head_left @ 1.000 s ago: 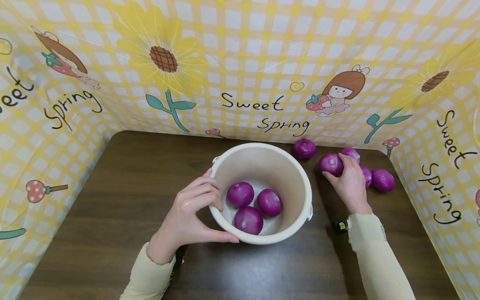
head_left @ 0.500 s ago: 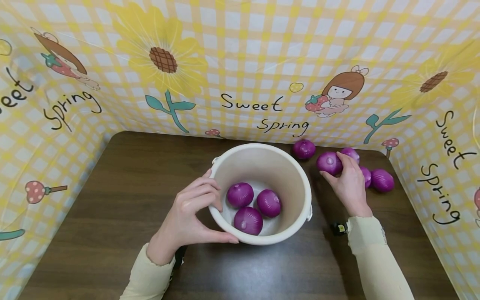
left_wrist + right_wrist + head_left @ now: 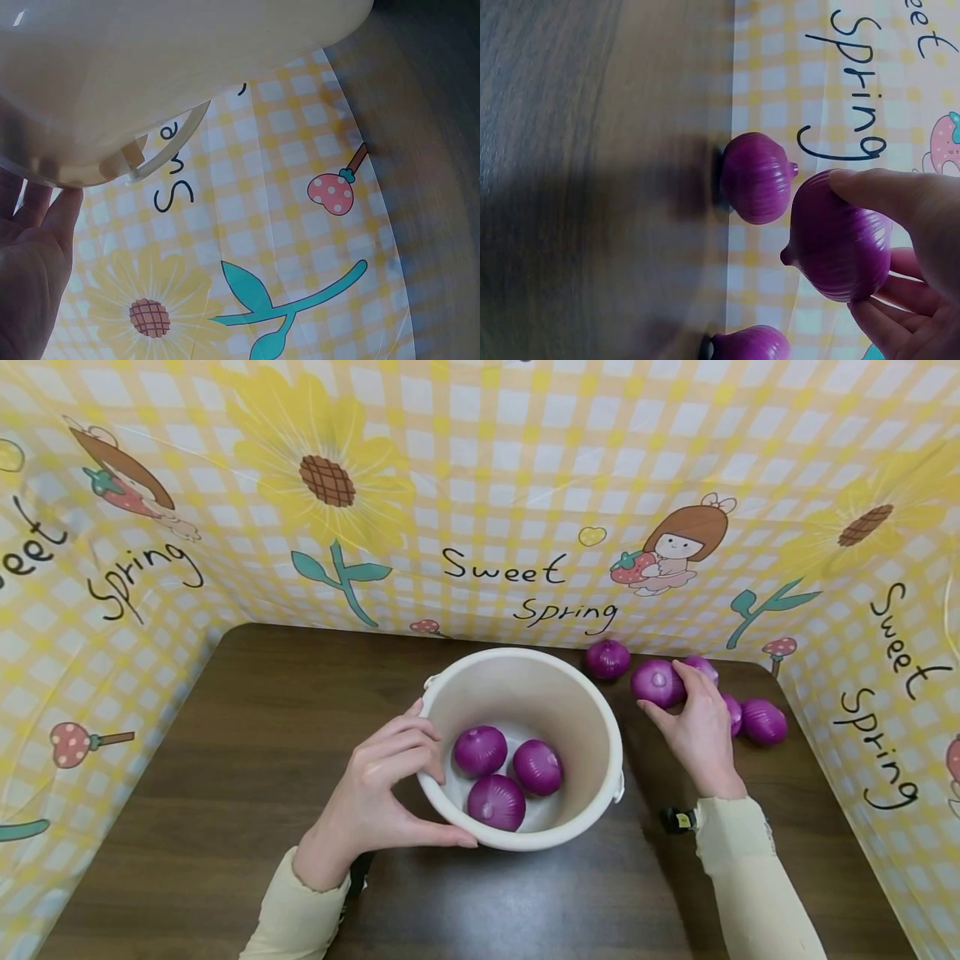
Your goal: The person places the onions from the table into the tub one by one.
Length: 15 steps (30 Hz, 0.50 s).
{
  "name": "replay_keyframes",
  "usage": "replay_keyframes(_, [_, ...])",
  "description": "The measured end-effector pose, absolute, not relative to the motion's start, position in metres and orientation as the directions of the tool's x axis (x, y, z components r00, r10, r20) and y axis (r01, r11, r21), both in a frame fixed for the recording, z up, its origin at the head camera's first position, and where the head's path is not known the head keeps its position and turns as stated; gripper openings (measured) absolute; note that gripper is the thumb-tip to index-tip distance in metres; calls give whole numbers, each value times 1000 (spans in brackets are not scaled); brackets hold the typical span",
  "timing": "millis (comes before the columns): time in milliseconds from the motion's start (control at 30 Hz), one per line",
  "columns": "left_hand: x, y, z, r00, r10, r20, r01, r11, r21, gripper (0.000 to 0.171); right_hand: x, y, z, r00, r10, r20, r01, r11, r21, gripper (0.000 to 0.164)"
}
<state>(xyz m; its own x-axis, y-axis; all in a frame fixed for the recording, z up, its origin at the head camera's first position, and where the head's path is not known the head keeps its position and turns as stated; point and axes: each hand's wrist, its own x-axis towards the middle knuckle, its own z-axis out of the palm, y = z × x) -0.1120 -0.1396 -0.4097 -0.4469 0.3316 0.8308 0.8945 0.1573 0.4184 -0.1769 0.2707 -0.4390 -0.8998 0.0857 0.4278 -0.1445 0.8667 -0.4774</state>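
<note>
Purple onion (image 3: pixel 658 684), right of centre in the upper half of the head view, sits in the right hand (image 3: pixel 701 727) – thumb on one side, fingertips on the other, the grip spread as wide as the onion itself. From the right wrist view I can see it is raised off the table (image 3: pixel 225 735). The left hand (image 3: pixel 382 777) holds the left side of the pale bucket (image 3: pixel 525 841), thumb stretched along the near edge and fingers bent over the rim, with a broad gap between them.

Counting up, I make it eight onions: the one held, three loose onions (image 3: pixel 496 802) on the bucket floor in mid-frame, and four others (image 3: pixel 764 722) on the table to the upper right. Of those four, one stands apart near the back edge; two are partly hidden behind the right hand.

Both arms come up from the bottom of the frame in cream sleeves (image 3: pixel 757 885), the left slanting up to the right, the right leaning up to the left. Beyond the dark wooden tabletop hangs a yellow checked cloth (image 3: pixel 525 485) – flowers, strawberries and "Sweet Spring" printed across it.
</note>
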Motion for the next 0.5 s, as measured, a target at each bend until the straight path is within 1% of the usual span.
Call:
replay_keyframes(267, [-112, -140, -410, -438, 330, 836, 899, 155, 410, 59, -175, 267, -436, -880, 86, 467, -175, 856, -487, 71])
replay_keyframes(500, [-112, -139, -409, -445, 332, 832, 895, 156, 417, 59, -174, 263, -433, -868, 83, 489, -195, 848, -492, 71])
